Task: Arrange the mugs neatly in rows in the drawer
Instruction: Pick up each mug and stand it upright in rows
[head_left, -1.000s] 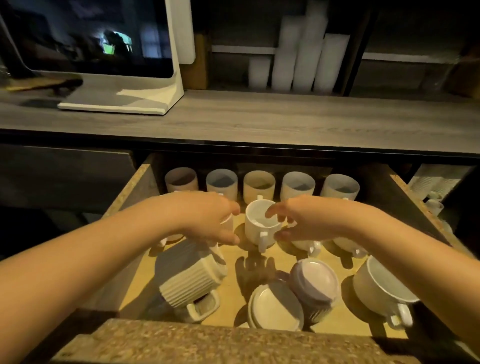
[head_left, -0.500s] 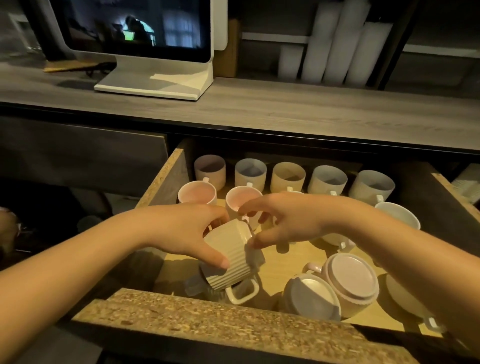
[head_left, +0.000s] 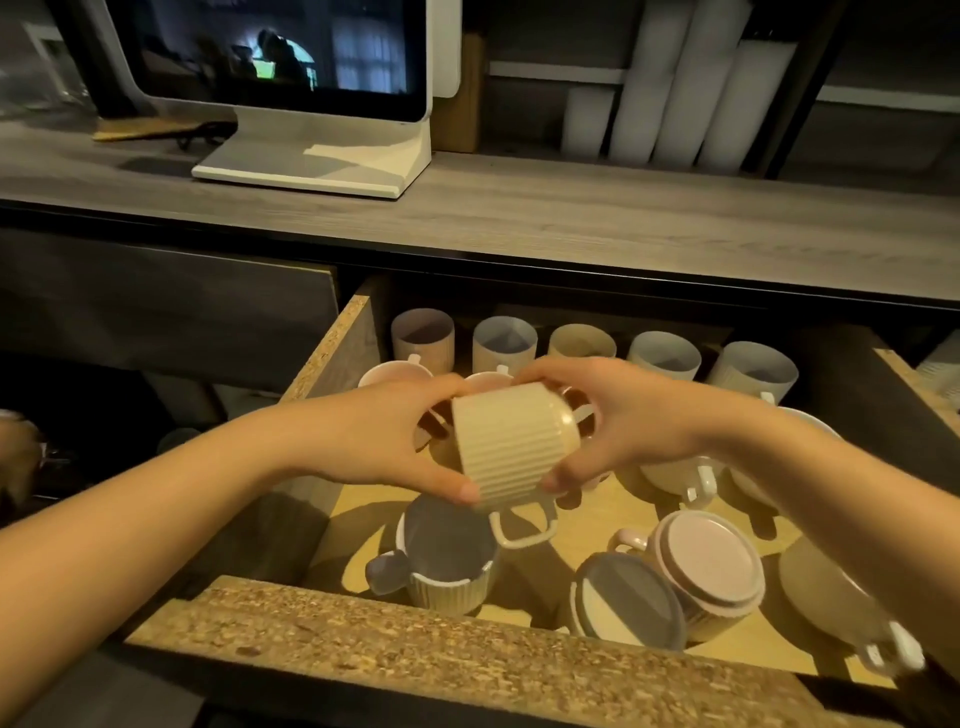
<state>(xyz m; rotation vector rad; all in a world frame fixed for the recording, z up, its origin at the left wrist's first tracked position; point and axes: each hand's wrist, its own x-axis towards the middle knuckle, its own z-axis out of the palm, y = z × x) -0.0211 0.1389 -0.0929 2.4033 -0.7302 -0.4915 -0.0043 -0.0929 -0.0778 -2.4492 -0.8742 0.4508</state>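
Note:
A cream ribbed mug hangs upside down above the open drawer, handle toward me. My left hand grips its left side and my right hand grips its right side. Directly below stands an upright grey ribbed mug. Two mugs lie upside down at the front right, one grey and one pink. A row of several upright mugs lines the drawer's back. More upright mugs behind my hands are partly hidden.
A grey wooden counter overhangs the drawer, with a white screen on a stand at the left and white stacked cups at the back. A white mug sits at the drawer's right front corner.
The cream ribbed mug lay on its side on the drawer floor; both hands lifted it and turned it upside down. A grey mug beneath it has come into sight.

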